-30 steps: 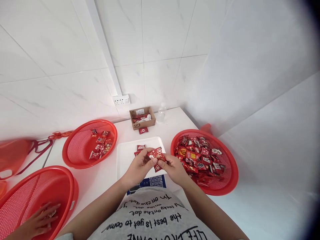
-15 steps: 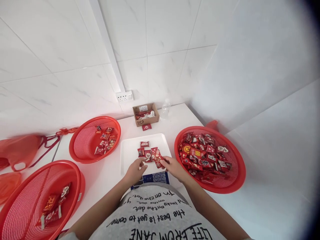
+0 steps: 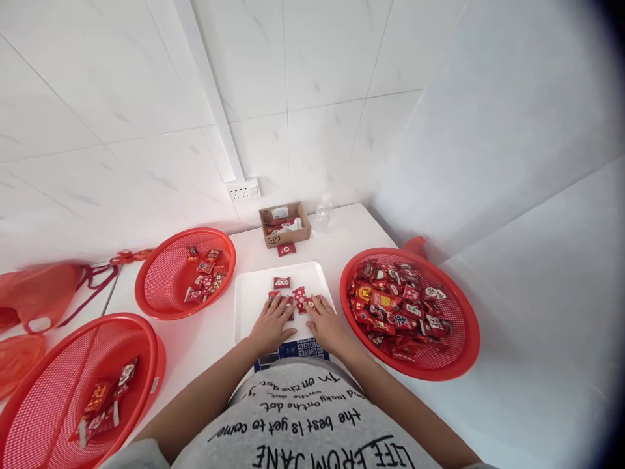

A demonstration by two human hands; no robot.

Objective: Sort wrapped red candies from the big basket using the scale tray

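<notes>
Both of my hands lie palm down over the white tray (image 3: 247,293) of a scale with a blue keypad (image 3: 305,348). My left hand (image 3: 271,324) is open, its fingers stretched over small red wrapped candies that it partly hides. Fingers spread, my right hand (image 3: 323,322) rests on another red packet at the tray's right side. Between the hands lies a red patterned candy packet (image 3: 299,298). Above the fingertips, a red candy with checkered ends (image 3: 282,283) sits apart on the tray.
A large red basket (image 3: 469,326) full of red packets stands at right. Two more red baskets, one farther (image 3: 146,286) and one nearer (image 3: 29,384), hold several packets at left. Behind the tray are a cardboard box (image 3: 288,238), a loose red packet (image 3: 286,249) and a clear bottle (image 3: 323,215).
My right hand has let go of the red packet it held, and it now lies flat on the tray's contents. My left hand has moved forward and spread over the candies.
</notes>
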